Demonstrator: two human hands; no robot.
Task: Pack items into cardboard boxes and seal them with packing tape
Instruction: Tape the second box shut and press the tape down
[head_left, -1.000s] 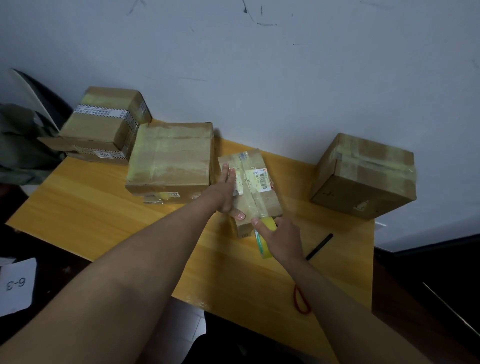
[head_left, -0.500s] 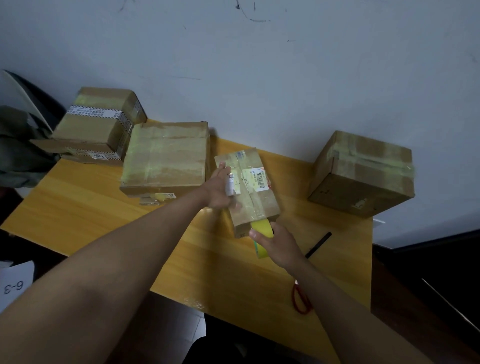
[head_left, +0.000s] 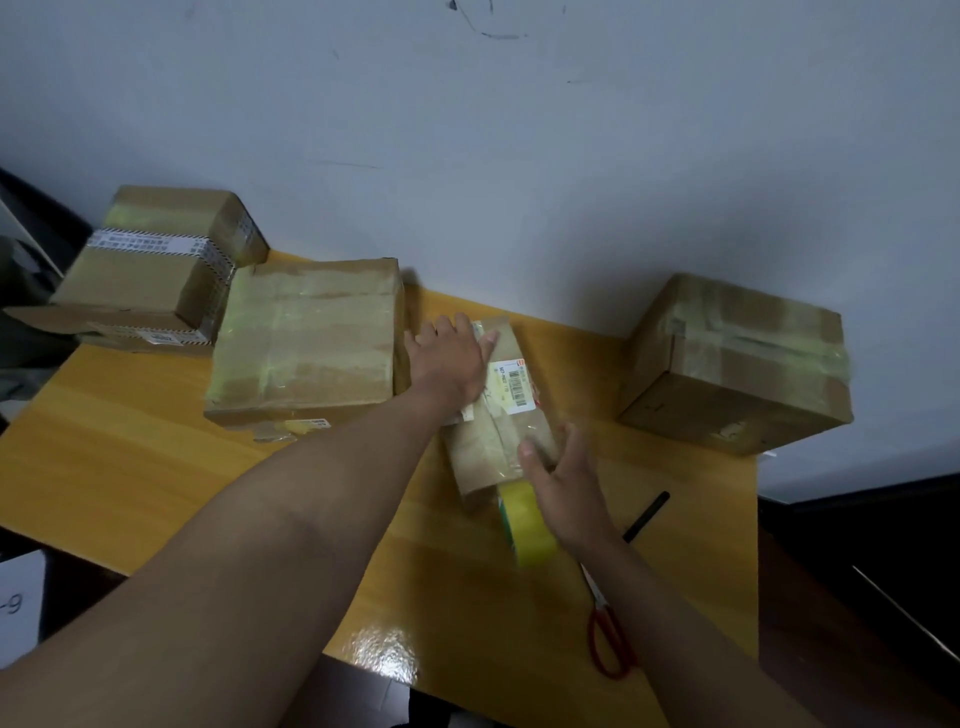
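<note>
Cardboard, brown and glossy with clear tape, makes up the small box (head_left: 501, 415) lying near the middle of the yellow wooden table (head_left: 130, 467); a white barcode label (head_left: 511, 387) sits on its top. The left hand (head_left: 452, 364) lies flat on the box's far end, fingers spread. The right hand (head_left: 563, 480) rests on the near end, fingers straight, blurred, with a yellow tape roll (head_left: 527, 522) just beneath it at the box's near edge. A large taped box (head_left: 306, 345) stands just left of the left hand; another box (head_left: 732, 364) stands well apart to the right. Red-handled scissors (head_left: 610, 642) lie near the table's right edge. Bare tabletop stretches toward the near-left edge.
</note>
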